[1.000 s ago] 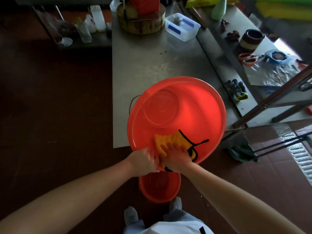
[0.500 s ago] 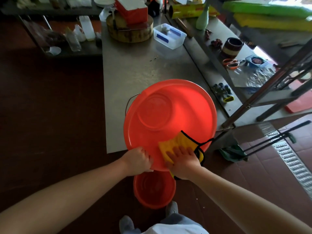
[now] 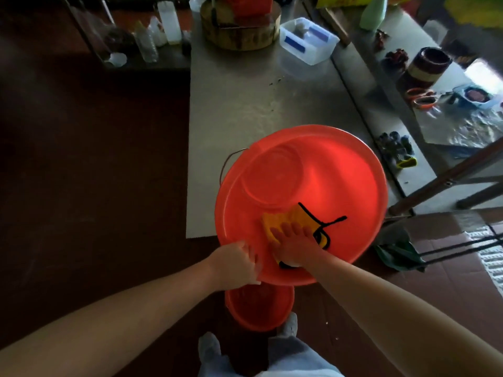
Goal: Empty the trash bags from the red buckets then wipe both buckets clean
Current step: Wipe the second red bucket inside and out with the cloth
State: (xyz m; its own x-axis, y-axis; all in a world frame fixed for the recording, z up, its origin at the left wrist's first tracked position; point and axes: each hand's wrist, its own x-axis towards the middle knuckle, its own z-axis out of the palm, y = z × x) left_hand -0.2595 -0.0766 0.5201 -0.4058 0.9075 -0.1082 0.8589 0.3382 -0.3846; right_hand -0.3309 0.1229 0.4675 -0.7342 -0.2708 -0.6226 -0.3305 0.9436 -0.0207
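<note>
The round, smooth red plastic bucket [image 3: 340,180] gleams; your left hand [image 3: 238,263] grips its rim, and your right hand [image 3: 296,244], fingers straight, presses a yellow cloth [image 3: 283,217] inside.

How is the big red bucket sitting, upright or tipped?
Tipped. The bucket shows its open mouth to the person; the left hand holds its rim, the right hand presses a cloth inside.

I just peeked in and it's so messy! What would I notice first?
The big red bucket jumps out first, glowing bright in the middle and tipped toward the person at the near edge of the steel table. Inside it, the right hand presses a yellow cloth flat while the left hand grips the rim. A smaller red bucket sits on the floor just below.
</note>
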